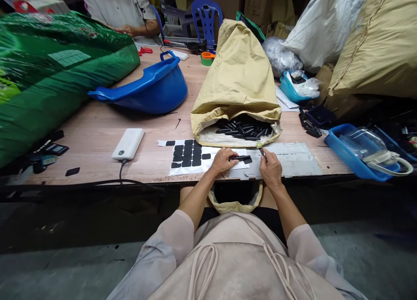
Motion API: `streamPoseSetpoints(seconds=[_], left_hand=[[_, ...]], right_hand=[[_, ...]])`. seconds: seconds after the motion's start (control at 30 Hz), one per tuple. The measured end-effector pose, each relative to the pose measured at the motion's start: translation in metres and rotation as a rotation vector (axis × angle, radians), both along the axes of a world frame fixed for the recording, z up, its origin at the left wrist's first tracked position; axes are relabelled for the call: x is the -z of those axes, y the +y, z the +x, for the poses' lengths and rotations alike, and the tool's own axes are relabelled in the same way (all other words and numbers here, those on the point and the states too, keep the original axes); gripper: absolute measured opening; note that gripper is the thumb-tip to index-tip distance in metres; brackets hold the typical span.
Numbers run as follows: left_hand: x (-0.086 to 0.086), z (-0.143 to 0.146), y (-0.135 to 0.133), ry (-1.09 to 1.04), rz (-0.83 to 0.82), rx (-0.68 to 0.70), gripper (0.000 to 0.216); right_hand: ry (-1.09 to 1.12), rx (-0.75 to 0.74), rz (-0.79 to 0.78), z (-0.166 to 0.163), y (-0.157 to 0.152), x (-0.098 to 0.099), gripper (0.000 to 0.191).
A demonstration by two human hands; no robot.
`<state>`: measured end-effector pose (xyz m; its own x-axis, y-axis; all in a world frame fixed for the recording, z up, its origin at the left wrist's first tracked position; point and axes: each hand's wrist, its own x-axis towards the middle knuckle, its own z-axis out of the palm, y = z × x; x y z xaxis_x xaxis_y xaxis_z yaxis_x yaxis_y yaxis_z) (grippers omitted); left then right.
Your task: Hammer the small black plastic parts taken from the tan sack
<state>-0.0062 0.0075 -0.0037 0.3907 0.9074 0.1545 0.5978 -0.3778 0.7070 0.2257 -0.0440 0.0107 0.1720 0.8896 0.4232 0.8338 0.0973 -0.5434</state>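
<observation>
The tan sack (241, 69) lies with its mouth facing the hands, likely so its black sticks (243, 131) are within easy reach; the patch sheet (187, 154) lies flat, mostly left of the left hand (224, 160), presumably to keep its patches handy; that hand's fingers are closed around one black pen-like piece (240, 158), which juts from the fingertips toward the right hand (271, 166); the latter, curled closed, grips a slim tool (263, 153), just apart from the piece.

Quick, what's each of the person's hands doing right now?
Left hand: closed, holding a slim black piece.
Right hand: closed, holding a thin tool with a yellowish tip.
</observation>
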Motion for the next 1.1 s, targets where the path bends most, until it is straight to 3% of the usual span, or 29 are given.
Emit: streamPoseSetpoints(seconds=[0.1, 0.27, 0.93, 1.1], left_hand=[[0.000, 0.000, -0.001, 0.001, -0.003, 0.000, 0.019], [0.000, 0.000, -0.002, -0.006, 0.000, -0.005, 0.019], [0.000, -0.005, -0.002, -0.006, 0.020, 0.010, 0.017], [-0.011, 0.002, -0.038, -0.032, 0.135, 0.102, 0.018]], right_hand=[[-0.214, 0.082, -0.006, 0.014, 0.003, 0.003, 0.042], [-0.410, 0.067, 0.002, 0.024, 0.005, 0.015, 0.041], [-0.467, 0.092, 0.025, 0.016, 0.002, 0.020, 0.037], [-0.462, 0.094, 0.019, 0.016, 0.002, 0.019, 0.037]])
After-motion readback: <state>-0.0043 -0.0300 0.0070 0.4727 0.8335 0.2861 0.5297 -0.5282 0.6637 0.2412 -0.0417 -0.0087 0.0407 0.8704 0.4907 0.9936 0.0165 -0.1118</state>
